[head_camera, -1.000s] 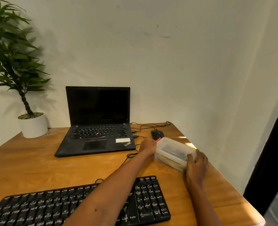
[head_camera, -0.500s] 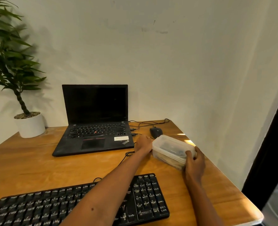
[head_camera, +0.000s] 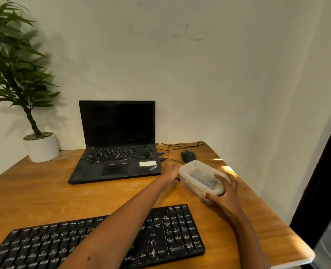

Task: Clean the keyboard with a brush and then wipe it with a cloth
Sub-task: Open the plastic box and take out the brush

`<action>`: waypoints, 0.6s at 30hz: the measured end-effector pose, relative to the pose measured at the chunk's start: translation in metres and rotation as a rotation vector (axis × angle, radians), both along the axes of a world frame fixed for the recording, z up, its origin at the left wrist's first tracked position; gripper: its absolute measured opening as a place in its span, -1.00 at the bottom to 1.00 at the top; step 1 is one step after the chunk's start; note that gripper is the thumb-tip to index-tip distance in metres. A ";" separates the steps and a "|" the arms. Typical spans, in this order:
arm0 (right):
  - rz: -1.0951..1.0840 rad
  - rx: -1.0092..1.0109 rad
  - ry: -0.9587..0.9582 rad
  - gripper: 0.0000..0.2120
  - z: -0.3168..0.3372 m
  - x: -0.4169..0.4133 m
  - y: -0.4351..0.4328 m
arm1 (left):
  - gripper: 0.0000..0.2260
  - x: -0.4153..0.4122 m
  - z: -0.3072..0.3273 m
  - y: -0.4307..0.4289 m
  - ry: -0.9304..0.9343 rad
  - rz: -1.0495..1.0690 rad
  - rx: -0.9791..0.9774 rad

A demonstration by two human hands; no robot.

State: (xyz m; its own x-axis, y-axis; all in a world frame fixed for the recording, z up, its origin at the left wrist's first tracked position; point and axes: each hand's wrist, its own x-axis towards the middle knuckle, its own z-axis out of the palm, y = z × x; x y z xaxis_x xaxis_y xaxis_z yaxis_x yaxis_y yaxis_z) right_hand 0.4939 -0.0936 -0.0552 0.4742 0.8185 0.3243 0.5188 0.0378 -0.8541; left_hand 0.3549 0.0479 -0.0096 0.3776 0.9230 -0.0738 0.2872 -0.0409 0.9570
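keyboard (head_camera: 170, 235): bottom-left cut off | container (head_camera: 197, 171): contents indistinct | plant (head_camera: 15, 65): left side cut off

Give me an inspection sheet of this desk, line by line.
Surface: wooden table, sunlit patch near right edge.
Job's things: black keyboard at near edge, left forearm across it; brush, cloth not seen; lidded plastic container, dark contents unclear.
Clutter: open laptop, mouse, potted plant.
Grippers: right hand curls fingers round container's near corner; left hand at its far end, fingers hidden.
Cables: black leads from laptop's right side.
Surroundings: plain wall, dark frame at right.
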 end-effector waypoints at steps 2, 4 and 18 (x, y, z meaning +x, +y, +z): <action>-0.055 -0.009 -0.056 -0.27 0.000 0.001 0.000 | -0.78 -0.004 0.000 -0.003 -0.016 -0.007 -0.021; -0.087 0.020 0.021 -0.31 -0.001 0.002 0.000 | -0.76 -0.006 -0.001 -0.004 -0.019 -0.007 -0.008; -0.707 0.222 0.461 -0.56 0.029 0.048 0.011 | -0.66 -0.009 -0.012 -0.006 0.143 -0.186 0.225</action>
